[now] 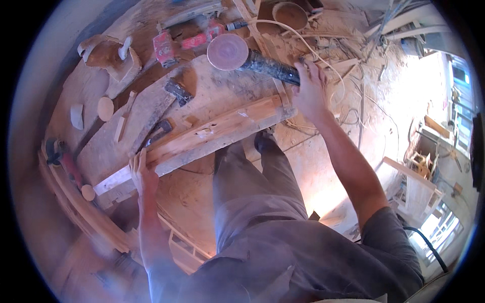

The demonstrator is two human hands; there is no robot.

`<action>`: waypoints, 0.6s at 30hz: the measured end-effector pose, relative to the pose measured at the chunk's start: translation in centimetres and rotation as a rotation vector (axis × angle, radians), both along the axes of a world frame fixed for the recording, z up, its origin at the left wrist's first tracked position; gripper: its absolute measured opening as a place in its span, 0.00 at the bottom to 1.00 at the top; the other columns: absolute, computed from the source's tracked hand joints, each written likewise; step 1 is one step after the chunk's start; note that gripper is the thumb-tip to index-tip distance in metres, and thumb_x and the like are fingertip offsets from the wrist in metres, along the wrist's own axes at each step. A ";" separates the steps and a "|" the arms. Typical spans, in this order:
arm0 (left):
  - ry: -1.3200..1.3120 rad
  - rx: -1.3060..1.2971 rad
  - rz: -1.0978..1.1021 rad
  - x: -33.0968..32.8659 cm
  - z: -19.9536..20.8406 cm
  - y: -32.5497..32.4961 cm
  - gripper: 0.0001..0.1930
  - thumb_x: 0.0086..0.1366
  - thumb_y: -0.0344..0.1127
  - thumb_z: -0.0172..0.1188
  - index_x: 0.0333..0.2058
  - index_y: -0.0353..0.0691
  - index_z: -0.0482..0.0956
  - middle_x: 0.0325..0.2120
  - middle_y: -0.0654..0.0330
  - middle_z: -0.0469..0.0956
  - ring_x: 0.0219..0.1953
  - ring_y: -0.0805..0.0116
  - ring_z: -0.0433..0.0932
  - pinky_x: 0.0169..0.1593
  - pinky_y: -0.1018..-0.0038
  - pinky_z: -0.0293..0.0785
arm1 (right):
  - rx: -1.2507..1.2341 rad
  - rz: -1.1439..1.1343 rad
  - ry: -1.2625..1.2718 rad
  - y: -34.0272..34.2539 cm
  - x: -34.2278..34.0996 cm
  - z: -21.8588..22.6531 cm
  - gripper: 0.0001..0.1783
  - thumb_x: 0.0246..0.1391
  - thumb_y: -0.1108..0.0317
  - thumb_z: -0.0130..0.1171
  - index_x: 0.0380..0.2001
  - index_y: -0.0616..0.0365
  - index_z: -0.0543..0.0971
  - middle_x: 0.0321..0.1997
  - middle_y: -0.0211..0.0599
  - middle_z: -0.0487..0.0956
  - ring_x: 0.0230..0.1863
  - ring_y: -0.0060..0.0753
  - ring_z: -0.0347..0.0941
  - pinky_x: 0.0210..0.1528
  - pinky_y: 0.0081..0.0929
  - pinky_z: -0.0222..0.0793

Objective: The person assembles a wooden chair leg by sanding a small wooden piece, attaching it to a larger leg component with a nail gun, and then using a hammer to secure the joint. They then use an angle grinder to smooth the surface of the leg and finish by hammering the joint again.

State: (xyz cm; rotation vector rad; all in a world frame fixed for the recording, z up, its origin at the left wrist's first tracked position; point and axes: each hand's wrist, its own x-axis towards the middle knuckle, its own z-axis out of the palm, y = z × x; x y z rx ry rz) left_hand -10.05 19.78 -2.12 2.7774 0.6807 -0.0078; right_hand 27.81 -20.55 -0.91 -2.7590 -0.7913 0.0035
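Note:
My right hand (pixel 310 91) is closed around the black body of an angle grinder (pixel 273 68). The tool's round, pale pinkish sanding disc (pixel 227 52) faces up above the bench, apart from the wood. Along the bench's near edge lies a long wooden board (pixel 212 132), light brown with a few darker marks on its face. Near the board's left end, my left hand (pixel 143 174) grips its near edge, fingers reaching over the top. Just behind the board sit two dark blocky tools, one (pixel 179 91) farther back and one (pixel 159 131) close to the wood.
Red power tools (pixel 165 48) lie at the back of the dusty workbench (pixel 217 81). A red grinder (pixel 69 166) rests at the far left, near round wooden discs (pixel 105 108) and scraps. A pale cable (pixel 303 38) loops down on the right. Wooden frames (pixel 411 184) stand at far right.

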 end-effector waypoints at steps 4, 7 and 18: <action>0.034 -0.006 0.010 2.2 -0.2 -1.9 0.29 0.53 0.25 0.70 0.57 0.35 0.77 0.53 0.48 0.77 0.56 0.43 0.72 0.62 0.51 0.67 | -0.273 0.194 0.213 3.6 3.8 0.0 0.36 0.46 0.70 0.66 0.61 0.56 0.71 0.55 0.53 0.77 0.56 0.62 0.74 0.59 0.53 0.70; 0.003 0.119 0.099 2.1 -1.3 -3.6 0.30 0.55 0.25 0.70 0.58 0.35 0.75 0.56 0.48 0.75 0.58 0.43 0.71 0.63 0.51 0.66 | -0.254 0.240 0.345 4.1 6.5 -1.8 0.28 0.42 0.66 0.66 0.50 0.60 0.75 0.37 0.53 0.82 0.37 0.61 0.80 0.41 0.52 0.75; -0.250 -1.184 0.387 16.6 6.1 -30.7 0.34 0.65 0.36 0.67 0.67 0.28 0.68 0.59 0.50 0.75 0.51 0.63 0.79 0.53 0.68 0.78 | 0.278 -0.255 1.173 -5.9 1.9 7.0 0.29 0.27 0.71 0.68 0.42 0.66 0.80 0.30 0.41 0.81 0.30 0.36 0.79 0.33 0.33 0.75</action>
